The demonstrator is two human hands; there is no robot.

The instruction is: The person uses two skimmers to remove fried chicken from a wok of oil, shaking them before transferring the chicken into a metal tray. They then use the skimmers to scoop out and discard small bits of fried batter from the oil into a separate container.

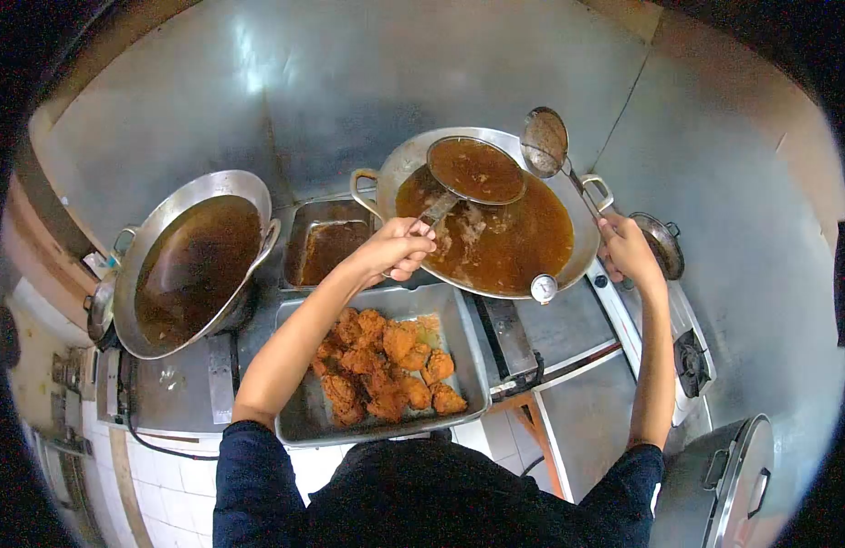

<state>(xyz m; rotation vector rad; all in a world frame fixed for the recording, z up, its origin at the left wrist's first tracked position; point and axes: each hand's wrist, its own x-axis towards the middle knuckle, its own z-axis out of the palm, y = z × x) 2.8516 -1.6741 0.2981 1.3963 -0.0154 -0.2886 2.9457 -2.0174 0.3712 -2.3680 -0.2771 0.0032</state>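
Observation:
My left hand (399, 248) is closed round the handle of a round mesh strainer (477, 171), whose fine mesh hangs over the large wok of brown oil (523, 242). Pale crumbs float in the oil just below it. In my right hand (629, 248) is the long handle of a smaller skimmer (544, 142), raised above the wok's far right rim. A dial thermometer (544, 289) sits at the wok's near rim. Below my left forearm, a metal tray (472, 365) holds several pieces of fried chicken (372, 361).
Left stands a second wok of dark oil (199, 265). A rectangular metal pan with brown residue (329, 242) sits between the woks. At right are a small pan (658, 242), a gas burner (692, 363) and a large lidded pot (728, 484). Metal panels (367, 82) line the back.

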